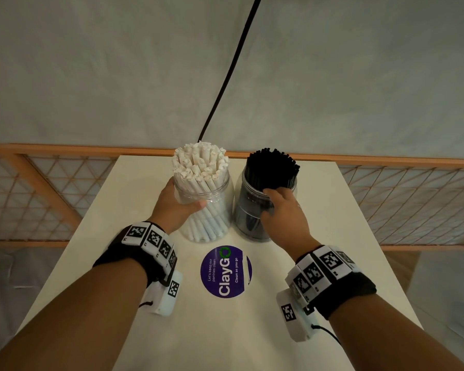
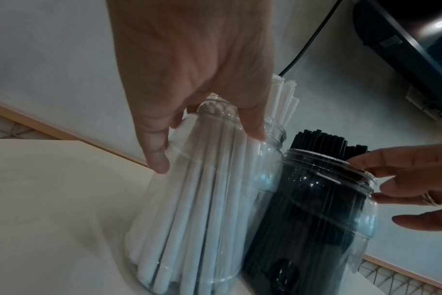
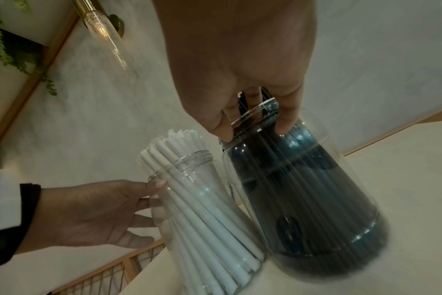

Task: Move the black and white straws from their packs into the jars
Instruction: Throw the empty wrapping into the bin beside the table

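Two clear jars stand side by side at the far middle of the white table [image 1: 319, 236]. The left jar [image 1: 216, 202] is packed with white straws [image 1: 200, 163]; the right jar [image 1: 248, 212] is packed with black straws [image 1: 272, 164]. My left hand [image 1: 178, 203] grips the white-straw jar [image 2: 215, 199] from its left side, thumb across the front. My right hand [image 1: 281, 207] grips the black-straw jar [image 3: 316, 199] at its neck, with fingers [image 3: 288, 119] and thumb on either side. The two jars touch near their bases. No straw packs are in view.
A round purple ClayGo sticker [image 1: 225, 271] lies on the table in front of the jars. A wooden lattice railing [image 1: 51, 183] runs behind and beside the table. A black cable [image 1: 233, 62] hangs down the wall behind the jars.
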`<action>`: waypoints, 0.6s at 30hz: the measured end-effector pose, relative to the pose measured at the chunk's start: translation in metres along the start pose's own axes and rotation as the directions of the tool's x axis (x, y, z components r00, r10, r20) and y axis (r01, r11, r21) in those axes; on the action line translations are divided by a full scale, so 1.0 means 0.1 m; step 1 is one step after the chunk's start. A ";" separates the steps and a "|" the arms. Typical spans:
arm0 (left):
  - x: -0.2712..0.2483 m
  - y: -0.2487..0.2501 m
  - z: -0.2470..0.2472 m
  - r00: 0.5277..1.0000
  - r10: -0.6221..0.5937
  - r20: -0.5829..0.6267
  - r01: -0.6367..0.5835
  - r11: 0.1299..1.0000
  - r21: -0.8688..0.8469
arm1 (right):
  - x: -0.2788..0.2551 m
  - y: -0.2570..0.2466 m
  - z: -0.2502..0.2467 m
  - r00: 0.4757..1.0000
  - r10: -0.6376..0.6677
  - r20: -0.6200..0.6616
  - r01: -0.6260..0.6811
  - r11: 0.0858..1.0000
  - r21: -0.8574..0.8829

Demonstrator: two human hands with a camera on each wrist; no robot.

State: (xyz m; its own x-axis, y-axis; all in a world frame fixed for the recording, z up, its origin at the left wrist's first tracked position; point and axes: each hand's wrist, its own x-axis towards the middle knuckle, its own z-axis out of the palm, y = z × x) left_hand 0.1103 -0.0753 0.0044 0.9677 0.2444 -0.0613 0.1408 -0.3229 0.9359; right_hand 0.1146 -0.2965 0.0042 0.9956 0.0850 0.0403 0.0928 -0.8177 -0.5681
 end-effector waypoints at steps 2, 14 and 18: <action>0.01 0.01 0.00 1.000 0.006 0.002 -0.006 1.000 0.015 | 0.00 0.00 0.00 1.000 -0.005 0.010 0.005 1.000 -0.019; 0.00 0.03 -0.02 0.999 -0.011 -0.035 0.012 0.999 0.034 | 0.02 -0.01 0.00 0.995 -0.052 0.082 0.056 0.998 -0.040; -0.05 0.04 -0.04 0.999 -0.014 -0.029 0.015 0.998 0.060 | 0.03 -0.01 -0.03 0.994 -0.043 0.096 0.048 0.997 -0.055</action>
State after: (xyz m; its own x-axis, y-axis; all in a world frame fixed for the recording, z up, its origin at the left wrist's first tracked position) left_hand 0.1055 -0.0740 0.0093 0.9593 0.2749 -0.0642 0.1679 -0.3731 0.9125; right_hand 0.1179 -0.2969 0.0078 0.9846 0.1741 -0.0147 0.1412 -0.8426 -0.5197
